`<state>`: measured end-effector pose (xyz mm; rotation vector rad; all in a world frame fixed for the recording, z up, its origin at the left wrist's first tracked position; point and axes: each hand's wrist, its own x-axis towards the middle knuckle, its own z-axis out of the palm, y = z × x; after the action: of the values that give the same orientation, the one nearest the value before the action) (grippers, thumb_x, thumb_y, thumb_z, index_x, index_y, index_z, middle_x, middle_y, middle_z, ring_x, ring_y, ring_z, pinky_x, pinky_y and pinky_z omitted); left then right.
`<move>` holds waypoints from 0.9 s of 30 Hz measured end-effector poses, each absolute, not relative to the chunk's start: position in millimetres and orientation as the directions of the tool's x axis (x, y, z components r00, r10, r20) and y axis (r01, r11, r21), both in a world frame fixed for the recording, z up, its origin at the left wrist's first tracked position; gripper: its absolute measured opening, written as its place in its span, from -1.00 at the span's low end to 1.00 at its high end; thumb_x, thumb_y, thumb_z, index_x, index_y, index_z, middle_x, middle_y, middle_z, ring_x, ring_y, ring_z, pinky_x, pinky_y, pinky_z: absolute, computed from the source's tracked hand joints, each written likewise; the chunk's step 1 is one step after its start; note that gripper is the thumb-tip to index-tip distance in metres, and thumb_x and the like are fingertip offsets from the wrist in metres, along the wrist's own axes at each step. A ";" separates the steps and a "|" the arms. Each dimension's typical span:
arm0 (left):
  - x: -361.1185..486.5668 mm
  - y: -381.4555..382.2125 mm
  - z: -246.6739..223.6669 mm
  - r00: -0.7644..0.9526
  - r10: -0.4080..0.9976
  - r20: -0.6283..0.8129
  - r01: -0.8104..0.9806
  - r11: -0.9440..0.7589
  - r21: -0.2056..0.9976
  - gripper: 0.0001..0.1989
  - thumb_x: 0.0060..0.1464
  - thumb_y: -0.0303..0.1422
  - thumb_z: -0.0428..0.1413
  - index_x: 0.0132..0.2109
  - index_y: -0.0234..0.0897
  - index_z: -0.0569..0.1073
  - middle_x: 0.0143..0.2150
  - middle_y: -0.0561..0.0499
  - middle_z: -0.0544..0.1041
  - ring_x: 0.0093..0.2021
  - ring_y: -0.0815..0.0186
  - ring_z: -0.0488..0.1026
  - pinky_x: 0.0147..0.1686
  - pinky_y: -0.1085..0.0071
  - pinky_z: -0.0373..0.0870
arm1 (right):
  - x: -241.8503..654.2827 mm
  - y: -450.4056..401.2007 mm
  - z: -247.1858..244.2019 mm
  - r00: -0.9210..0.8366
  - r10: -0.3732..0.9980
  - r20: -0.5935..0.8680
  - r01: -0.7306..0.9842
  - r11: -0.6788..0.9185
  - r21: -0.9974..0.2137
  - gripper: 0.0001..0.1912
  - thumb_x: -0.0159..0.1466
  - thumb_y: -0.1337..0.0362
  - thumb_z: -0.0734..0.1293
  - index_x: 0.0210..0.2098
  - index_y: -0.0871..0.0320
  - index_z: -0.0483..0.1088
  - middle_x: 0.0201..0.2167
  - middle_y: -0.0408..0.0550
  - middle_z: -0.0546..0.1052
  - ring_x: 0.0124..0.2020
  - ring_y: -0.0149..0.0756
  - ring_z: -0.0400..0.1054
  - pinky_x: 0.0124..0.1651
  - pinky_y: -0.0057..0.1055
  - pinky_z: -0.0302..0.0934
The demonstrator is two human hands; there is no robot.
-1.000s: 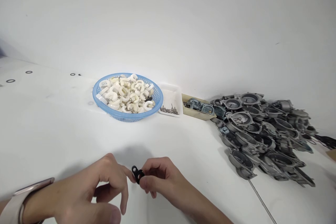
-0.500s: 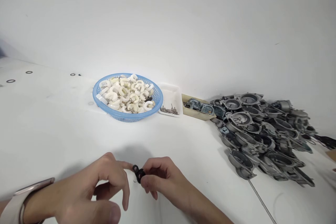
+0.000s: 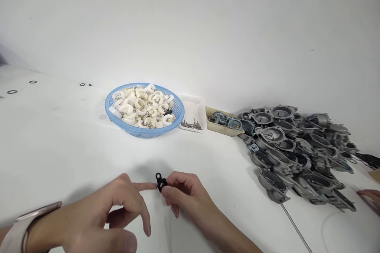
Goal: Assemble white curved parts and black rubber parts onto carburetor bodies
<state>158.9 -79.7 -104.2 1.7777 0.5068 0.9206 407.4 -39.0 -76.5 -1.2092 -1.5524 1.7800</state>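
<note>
Between thumb and fingers, my right hand (image 3: 185, 193) pinches a small black part (image 3: 160, 182) with two round holes, held a little above the white table. My left hand (image 3: 115, 209) reaches in from the left with its index finger stretched out, the fingertip at the black part's left side. The other fingers of that hand are loosely bent and hold nothing. A thin wire-like bit shows beside the fingertip, too small to make out.
Beyond my hands are a blue basket (image 3: 145, 131) of white C-shaped pieces, a white tray (image 3: 192, 106) with small metal pins, and a cream box (image 3: 221, 127) of metal parts. Grey metal housings (image 3: 293, 150) are heaped right, near a thin rod (image 3: 297, 227). Another person's hand (image 3: 371, 195) shows at the right edge.
My right hand has lifted and turned the black part slightly, so its holes face me more. My left index finger has shifted right along with it. Another person's hand has come in at the right.
</note>
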 end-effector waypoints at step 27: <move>153.4 -81.3 -110.8 0.628 0.723 0.288 -0.025 -0.351 0.936 -0.85 0.19 -0.33 0.16 -0.08 -0.16 0.51 -0.32 0.07 0.34 -0.13 0.21 0.47 0.30 -0.02 0.32 | 405.5 -41.5 -73.5 -0.519 0.766 -0.378 0.232 -0.299 -0.926 -0.78 0.11 0.16 0.45 -0.41 0.22 0.51 -0.53 -0.16 0.44 -0.55 -0.47 0.22 -0.47 -0.48 0.07</move>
<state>153.4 -81.3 -110.8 1.7722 0.5676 0.8660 405.5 -41.5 -73.5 -1.2525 -1.5588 1.8738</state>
